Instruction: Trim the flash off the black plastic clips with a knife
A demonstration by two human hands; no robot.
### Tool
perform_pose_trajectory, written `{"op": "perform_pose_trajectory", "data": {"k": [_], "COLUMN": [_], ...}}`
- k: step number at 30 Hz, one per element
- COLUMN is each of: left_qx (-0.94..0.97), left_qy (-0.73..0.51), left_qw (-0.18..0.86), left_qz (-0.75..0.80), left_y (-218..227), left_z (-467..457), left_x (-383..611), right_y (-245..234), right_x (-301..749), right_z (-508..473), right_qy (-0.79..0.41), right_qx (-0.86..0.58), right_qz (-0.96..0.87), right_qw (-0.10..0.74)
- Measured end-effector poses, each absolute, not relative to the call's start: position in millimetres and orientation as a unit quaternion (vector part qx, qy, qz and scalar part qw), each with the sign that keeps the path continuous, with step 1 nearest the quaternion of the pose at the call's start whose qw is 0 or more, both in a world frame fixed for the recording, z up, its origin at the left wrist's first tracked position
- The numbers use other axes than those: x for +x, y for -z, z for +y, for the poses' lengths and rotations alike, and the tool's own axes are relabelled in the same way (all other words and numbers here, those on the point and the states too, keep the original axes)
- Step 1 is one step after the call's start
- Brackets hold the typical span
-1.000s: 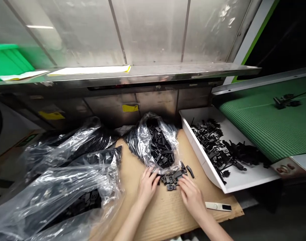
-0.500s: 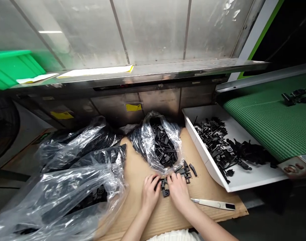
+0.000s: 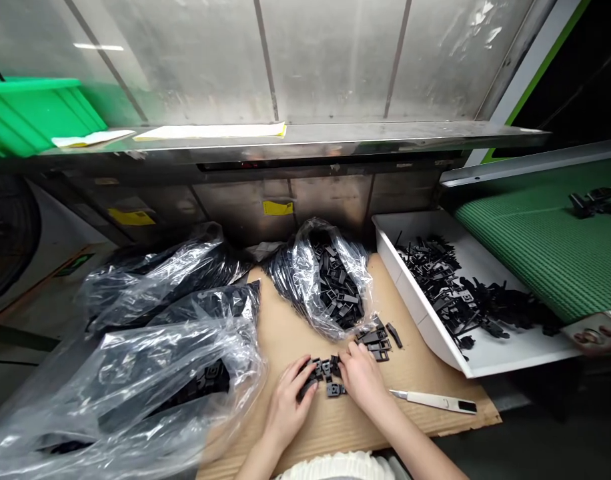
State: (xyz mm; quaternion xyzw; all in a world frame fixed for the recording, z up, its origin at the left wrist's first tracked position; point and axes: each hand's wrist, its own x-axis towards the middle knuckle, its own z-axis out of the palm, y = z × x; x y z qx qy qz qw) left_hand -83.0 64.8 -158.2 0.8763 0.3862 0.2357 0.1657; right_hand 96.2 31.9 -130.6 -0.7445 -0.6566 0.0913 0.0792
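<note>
The left hand [image 3: 288,408] and right hand [image 3: 363,379] met low on the cardboard-covered counter [image 3: 305,320], fingers curled closed around a small cluster of black plastic parts [image 3: 327,373]. The cluster lay just below a clear bag [image 3: 330,280] of similar pieces; more sat in a white tray [image 3: 410,297] to the right.

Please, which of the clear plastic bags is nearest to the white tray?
The middle bag: it stands open, showing black plastic parts, right beside the white tray. The upper left bag and lower left bag lie farther away.
</note>
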Motion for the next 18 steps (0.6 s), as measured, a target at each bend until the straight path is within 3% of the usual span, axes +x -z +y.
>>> {"op": "perform_pose_trajectory", "data": {"k": [8,13,18], "left_qx": [0.885,0.905,0.896], "left_qy": [-0.209,-0.154,-0.112], "left_qw": [0.174,0.196,0.221], "left_qz": [0.377,0.344,0.368], "left_y": [132,121,124], "left_z": [67,78,83], "left_x": [-79,-23,12], "right_y": [131,161,172], "right_x": [148,189,191], "right_z": [-39,-106,-106], "right_qy": [-0.099,-0.031,0.004], "right_qx": [-0.734,-0.785,-0.803], "right_qz": [-0.652,-0.605,-0.588], "right_qw": [0.164,0.129,0.097]}}
